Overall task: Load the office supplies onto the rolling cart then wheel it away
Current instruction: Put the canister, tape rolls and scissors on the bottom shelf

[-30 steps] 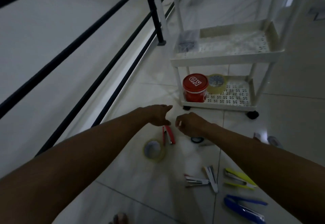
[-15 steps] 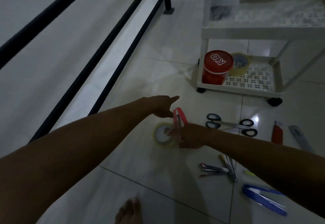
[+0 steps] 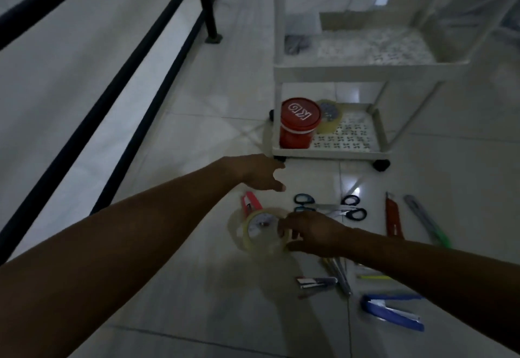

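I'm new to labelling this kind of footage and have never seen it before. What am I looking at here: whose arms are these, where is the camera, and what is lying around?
There is no machine: a person wears one camera on the head, looking down at their own bare arms. The right hand grips a roll of clear tape at the tiled floor; the left hand hovers open above a red stapler. Also on the floor are scissors, two box cutters, more staplers and pens. The white rolling cart already carries a red tub and another tape roll on its bottom shelf.
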